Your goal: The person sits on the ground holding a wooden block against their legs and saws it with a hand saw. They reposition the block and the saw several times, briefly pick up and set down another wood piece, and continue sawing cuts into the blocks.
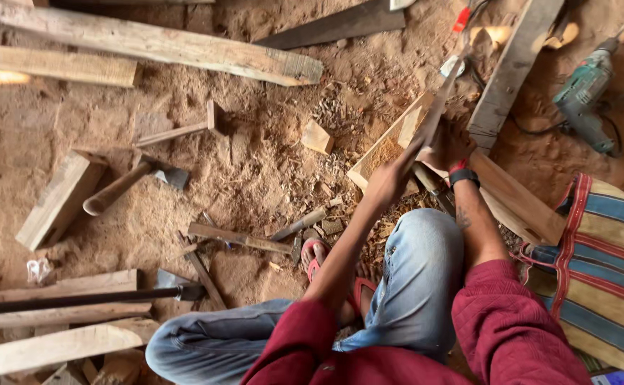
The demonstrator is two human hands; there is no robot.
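**Both hands on a saw over a wooden block**

The person sits on the sawdust floor (255, 171), knees in blue jeans drawn up, a red sandal (313, 258) showing just under the left forearm. Straight ahead of the knees, the left hand (390, 178) is closed around the near end of a saw (437, 114), fingers wrapped tight. The right hand (446, 146), with a dark watch and red band at the wrist, sits just beside it on the same handle, also clamped shut on it. From the grip the blade runs up and away, tilted to the right, to a red tip.

Directly beneath both hands lies a wooden block (390, 139), pale and angled, with a board (519, 203) running off to the right of the grip. Right of that is a striped cloth (608, 271).

Left of the grip, well apart, a hatchet (137, 182) lies on the dust, and nearer the knees a chisel (299, 224). Beyond the hands to the right rests a green drill (584, 100); far off to the upper left lies a long plank (155, 43).
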